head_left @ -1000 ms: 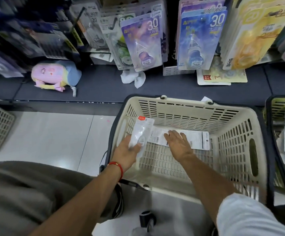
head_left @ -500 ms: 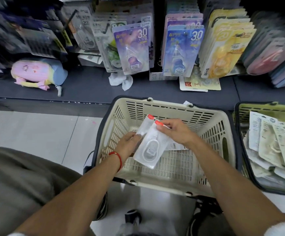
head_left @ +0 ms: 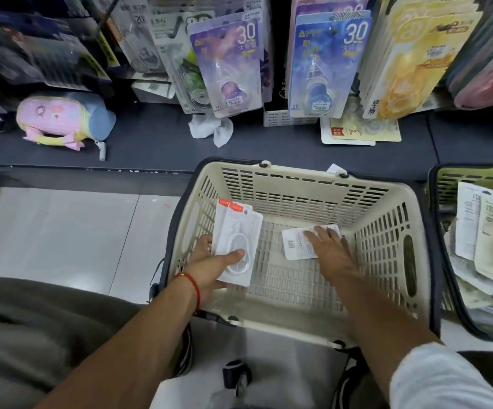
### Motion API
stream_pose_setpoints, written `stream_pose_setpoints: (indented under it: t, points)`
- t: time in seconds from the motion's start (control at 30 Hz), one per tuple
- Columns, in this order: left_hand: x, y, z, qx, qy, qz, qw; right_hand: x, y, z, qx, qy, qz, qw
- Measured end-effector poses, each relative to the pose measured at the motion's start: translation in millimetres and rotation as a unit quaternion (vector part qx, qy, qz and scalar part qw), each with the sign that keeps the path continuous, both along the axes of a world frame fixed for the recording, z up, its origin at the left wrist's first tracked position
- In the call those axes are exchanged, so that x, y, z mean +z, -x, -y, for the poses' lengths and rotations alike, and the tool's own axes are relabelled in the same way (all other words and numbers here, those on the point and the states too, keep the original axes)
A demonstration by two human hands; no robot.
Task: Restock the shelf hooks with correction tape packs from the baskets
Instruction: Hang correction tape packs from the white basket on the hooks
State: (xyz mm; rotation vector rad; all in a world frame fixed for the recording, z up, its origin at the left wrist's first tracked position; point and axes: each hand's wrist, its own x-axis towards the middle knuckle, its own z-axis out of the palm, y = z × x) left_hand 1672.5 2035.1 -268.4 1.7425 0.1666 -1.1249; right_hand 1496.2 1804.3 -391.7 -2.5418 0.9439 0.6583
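Observation:
A cream plastic basket (head_left: 304,184) stands on the floor in front of the shelf. My left hand (head_left: 209,265) grips two white correction tape packs (head_left: 236,231) with red tops, thumb across the front one, at the basket's left wall. My right hand (head_left: 329,249) lies with straight fingers on a white pack (head_left: 293,245) lying face down on the basket floor. Above, purple (head_left: 229,66), blue (head_left: 324,66) and yellow (head_left: 410,60) correction tape packs hang on the shelf hooks.
A green basket (head_left: 475,175) with several white packs stands at the right. On the dark shelf ledge (head_left: 156,143) sit a pastel plush pouch (head_left: 62,118), a crumpled white tissue (head_left: 211,128) and flat packs (head_left: 360,131). White floor tiles lie at the left.
My right hand passed a second pack into my left hand's stack, then dropped back to the basket floor onto another pack. The left hand moved slightly left with the two packs.

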Motion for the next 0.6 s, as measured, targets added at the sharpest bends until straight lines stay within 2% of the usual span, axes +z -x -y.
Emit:
stream_pose_setpoints:
  t: [0.13, 0.23, 0.3, 0.5, 0.6]
  points:
    - [3, 1, 1, 0.006, 0.044, -0.023, 0.999, 21, -2, 10, 0.013, -0.041, 0.027, 0.999]
    - [6, 2, -1, 0.0, 0.082, -0.009, 0.997, 54, -2, 19, -0.013, -0.08, 0.082, 0.993]
    - [10, 2, -1, -0.007, 0.1, 0.014, 0.995, 91, -9, 29, -0.021, -0.112, 0.106, 0.988]
    - [44, 7, 13, -0.078, 0.146, 0.12, 0.979, 236, -43, 54, 0.106, -0.157, 0.079, 0.979]
    - [74, 14, 26, -0.114, 0.201, 0.089, 0.969, 291, -59, 42, 0.122, -0.122, 0.129, 0.976]
